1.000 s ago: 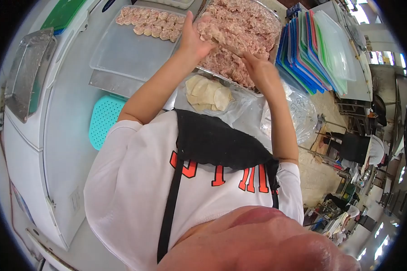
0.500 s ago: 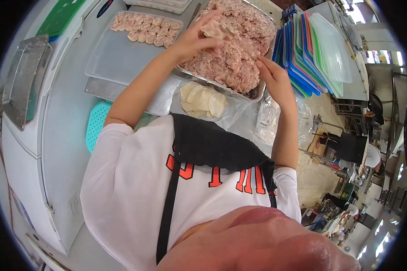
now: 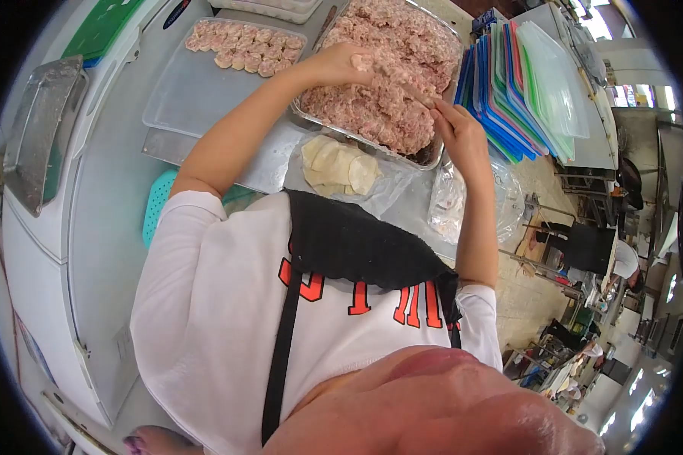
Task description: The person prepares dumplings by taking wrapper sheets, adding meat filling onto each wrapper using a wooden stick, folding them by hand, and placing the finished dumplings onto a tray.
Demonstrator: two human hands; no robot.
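My right hand (image 3: 464, 140) is gripping a thin utensil (image 3: 419, 95) over the minced meat (image 3: 391, 130) heaped in the metal tray (image 3: 437, 149); I am judging this as portioning meat onto a wrapper. My left hand (image 3: 340, 65) is curling at the meat, its fingers hiding any grasp, so I cannot tell what it is holding. The next move is calling for light, even pressure. The utensil's tip is blending into the meat, and a plastic container (image 3: 269, 9) is running out of view.

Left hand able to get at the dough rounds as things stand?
Likely yes. The dough rounds lie uncovered on the near side of the meat tray, nothing visible over them. The left hand is over the tray; whether it is full, I can't tell.
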